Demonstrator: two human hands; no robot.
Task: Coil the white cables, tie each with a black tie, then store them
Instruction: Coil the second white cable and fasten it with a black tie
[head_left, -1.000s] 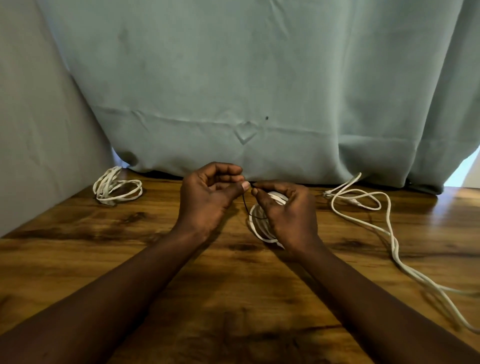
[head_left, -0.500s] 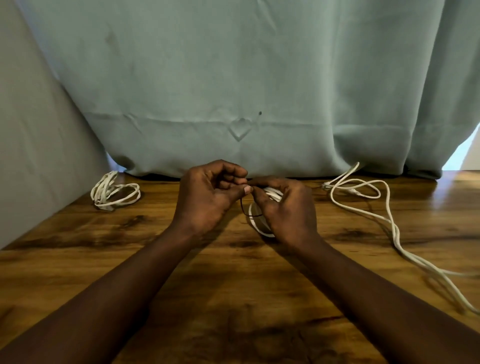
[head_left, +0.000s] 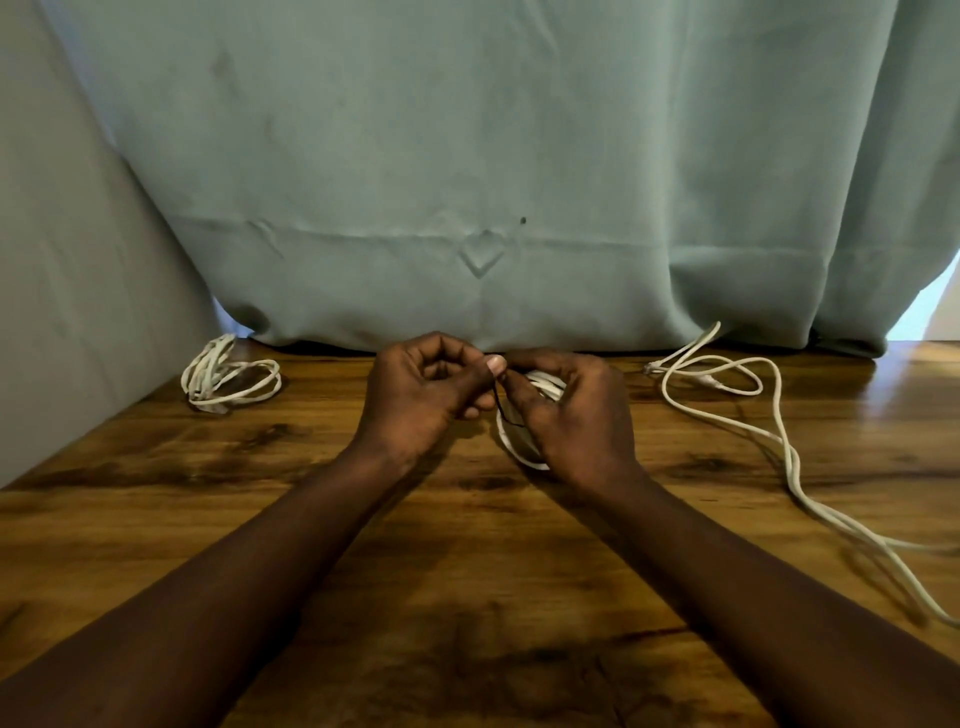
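1. White cable coil (head_left: 524, 452) is lying mid-tabletop (head_left: 363, 545) under my right hand (head_left: 576, 415), which is gripping it.
2. I am pinching the black tie (head_left: 502, 413) in my left hand (head_left: 423, 397), thumb against the right forefinger.
3. A bundled cable (head_left: 228, 376) is sitting far left; a loose cable (head_left: 779, 431) is trailing right.

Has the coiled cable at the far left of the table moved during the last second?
No. The coiled cable lies in the same spot beside the grey wall, below the curtain edge; only the camera shifted.
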